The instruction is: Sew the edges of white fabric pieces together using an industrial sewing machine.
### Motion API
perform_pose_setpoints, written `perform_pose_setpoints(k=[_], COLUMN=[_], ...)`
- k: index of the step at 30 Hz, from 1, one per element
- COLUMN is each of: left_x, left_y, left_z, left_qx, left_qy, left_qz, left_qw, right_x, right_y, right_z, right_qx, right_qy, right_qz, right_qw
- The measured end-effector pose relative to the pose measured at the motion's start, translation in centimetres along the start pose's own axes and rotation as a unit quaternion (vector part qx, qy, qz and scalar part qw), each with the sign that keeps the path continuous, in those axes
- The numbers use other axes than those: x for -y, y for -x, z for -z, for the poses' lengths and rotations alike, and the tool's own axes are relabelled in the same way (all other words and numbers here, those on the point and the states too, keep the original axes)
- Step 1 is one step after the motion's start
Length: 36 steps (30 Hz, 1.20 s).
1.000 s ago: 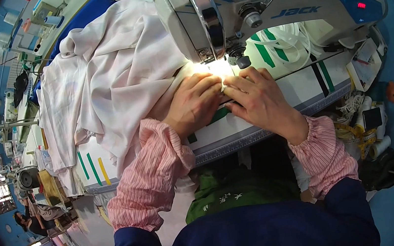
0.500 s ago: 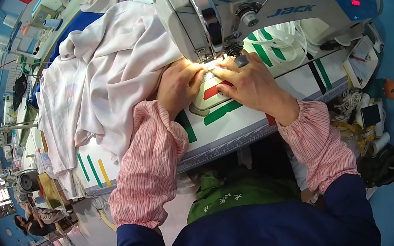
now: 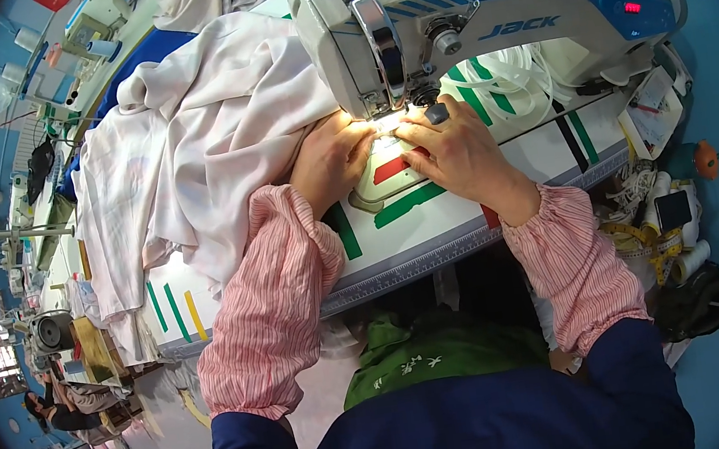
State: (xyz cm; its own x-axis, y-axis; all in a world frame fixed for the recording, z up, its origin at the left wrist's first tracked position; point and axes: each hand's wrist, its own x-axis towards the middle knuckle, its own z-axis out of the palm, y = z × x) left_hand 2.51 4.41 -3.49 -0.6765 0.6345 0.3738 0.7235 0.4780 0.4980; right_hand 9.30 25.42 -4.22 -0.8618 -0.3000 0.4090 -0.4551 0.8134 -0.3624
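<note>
A white and blue sewing machine point(image 3: 522, 12) stands before me, its lamp lighting the needle area. Draped over the table to the left is a pale pinkish-white garment point(image 3: 226, 106), one edge of which runs in under the presser foot. My left hand point(image 3: 329, 163) lies at that edge, fingers closed on the cloth just left of the foot. On the other side, my right hand point(image 3: 466, 151) has its fingers bent together at the cloth beside the foot. Glare and the fingers hide the exact edge being pinched. Both forearms wear pink striped sleeve covers.
White elastic or tape point(image 3: 509, 82) lies coiled under the machine arm. A ruler strip point(image 3: 419, 264) runs along the table's front edge. At the right hang a yellow measuring tape point(image 3: 653, 247), thread spools and a dark bag point(image 3: 697, 304). Another person point(image 3: 61, 409) is far left.
My view has shifted slightly. Both hands stay at the presser foot, and the right fingers look a little more bent. The garment lies almost the same.
</note>
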Motion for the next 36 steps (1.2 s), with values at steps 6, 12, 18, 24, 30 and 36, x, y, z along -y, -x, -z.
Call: perform_pose_setpoints(k=[6,12,18,24,30,36], left_x=[0.2,-0.4,1.1,2.7,-3.8,-2.7], left_y=[0.0,-0.6,-4.5,-4.3,1.4,-2.0], left_z=[-0.3,1.4,5.3,6.1,3.2,3.9], left_qx=[-0.008,0.037,0.338,0.288,0.270,0.262], left_qy=[0.001,-0.006,-0.203,-0.201,-0.318,-0.281], left_qz=[-0.011,-0.024,-0.105,-0.150,0.007,-0.091], left_qw=[1.000,0.999,0.913,0.924,0.909,0.919], right_x=[0.1,0.0,6.5,11.0,6.2,11.1], right_y=[0.0,0.2,-1.8,-4.0,5.4,1.5], right_z=[0.0,0.0,-3.7,-7.7,1.7,-3.1], right_qx=[0.014,-0.009,-0.091,-0.067,0.072,-0.073], right_qy=[0.002,0.027,-0.032,0.019,-0.098,-0.074], right_qz=[-0.017,-0.001,0.172,0.113,0.158,0.145], right_qw=[1.000,1.000,0.980,0.991,0.980,0.984])
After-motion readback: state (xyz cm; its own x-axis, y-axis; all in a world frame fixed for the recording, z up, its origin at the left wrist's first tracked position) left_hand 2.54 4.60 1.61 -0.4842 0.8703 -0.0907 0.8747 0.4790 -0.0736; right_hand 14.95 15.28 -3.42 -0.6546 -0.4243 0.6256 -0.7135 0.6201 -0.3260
